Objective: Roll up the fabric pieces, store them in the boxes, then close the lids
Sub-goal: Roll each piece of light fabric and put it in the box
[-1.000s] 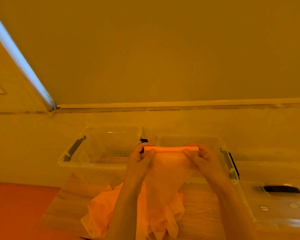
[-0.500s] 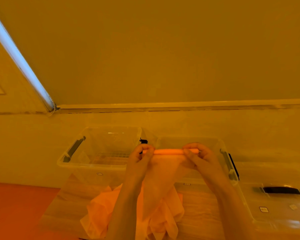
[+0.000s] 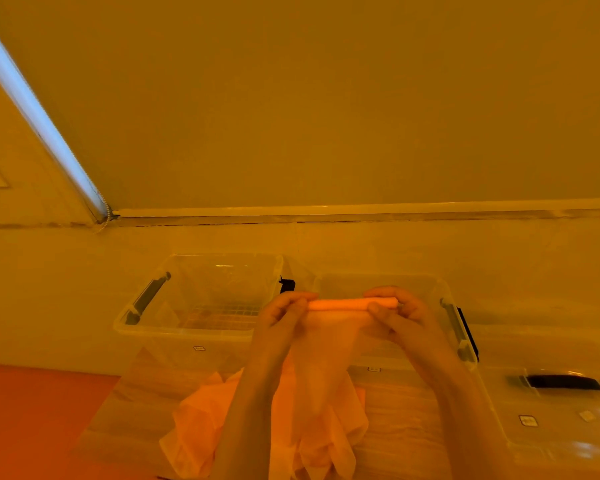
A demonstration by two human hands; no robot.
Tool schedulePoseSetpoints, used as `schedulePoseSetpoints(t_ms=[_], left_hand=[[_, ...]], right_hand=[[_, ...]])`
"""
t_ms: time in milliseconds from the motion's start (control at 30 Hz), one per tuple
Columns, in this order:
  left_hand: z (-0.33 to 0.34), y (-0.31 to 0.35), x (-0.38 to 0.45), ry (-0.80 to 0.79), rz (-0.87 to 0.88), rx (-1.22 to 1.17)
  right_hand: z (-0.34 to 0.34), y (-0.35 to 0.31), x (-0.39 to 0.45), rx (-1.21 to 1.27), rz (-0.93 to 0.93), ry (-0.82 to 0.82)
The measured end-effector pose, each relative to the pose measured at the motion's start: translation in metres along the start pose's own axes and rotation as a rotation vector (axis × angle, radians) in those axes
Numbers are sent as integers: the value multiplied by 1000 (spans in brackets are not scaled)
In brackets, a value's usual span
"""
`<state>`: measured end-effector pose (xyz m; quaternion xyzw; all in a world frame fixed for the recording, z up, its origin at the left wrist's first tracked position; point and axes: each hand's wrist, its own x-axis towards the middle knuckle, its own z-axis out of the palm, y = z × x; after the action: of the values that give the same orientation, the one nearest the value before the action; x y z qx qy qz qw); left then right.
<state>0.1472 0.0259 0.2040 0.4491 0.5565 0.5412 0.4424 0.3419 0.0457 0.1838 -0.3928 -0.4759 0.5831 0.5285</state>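
Observation:
A thin orange fabric piece (image 3: 326, 362) hangs in the air in front of me, its top edge rolled into a tight tube (image 3: 352, 303). My left hand (image 3: 283, 315) pinches the tube's left end and my right hand (image 3: 400, 315) pinches its right end. The loose part drapes down between my forearms. More orange fabric (image 3: 201, 424) lies crumpled on the table below. Behind my hands stand two clear plastic boxes without lids: the left box (image 3: 146, 327) and the right box (image 3: 461, 341), partly hidden by my hands.
A clear lid with a black handle (image 3: 561, 382) lies flat at the right. The light wooden table (image 3: 406, 431) carries everything, with an orange floor (image 3: 32, 410) to its left. A pale wall and ledge rise close behind the boxes.
Both hands have turned the tube further, so it looks slightly thicker and the hanging fabric has drawn up a little. The boxes and lid have not moved.

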Motion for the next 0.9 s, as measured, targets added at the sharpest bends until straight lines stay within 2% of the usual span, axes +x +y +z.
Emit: schedulePoseSetpoints(t_ms=[200,400,567,700,900], left_hand=[[-3,1,2,51,-55,31],[-6,-1,2,6,-4,14],[-7,-1,1,-41,28,-6],[-8,-1,2,-63,15,-41],[-8,-1,6,9,-20,18]], right_hand=[[-4,2,1,33,21,-2],[-4,3,2,-194,16,55],[3,0,2,-65,45,67],[6,2,4,-113,-11,108],[6,5,6,-54,17,106]])
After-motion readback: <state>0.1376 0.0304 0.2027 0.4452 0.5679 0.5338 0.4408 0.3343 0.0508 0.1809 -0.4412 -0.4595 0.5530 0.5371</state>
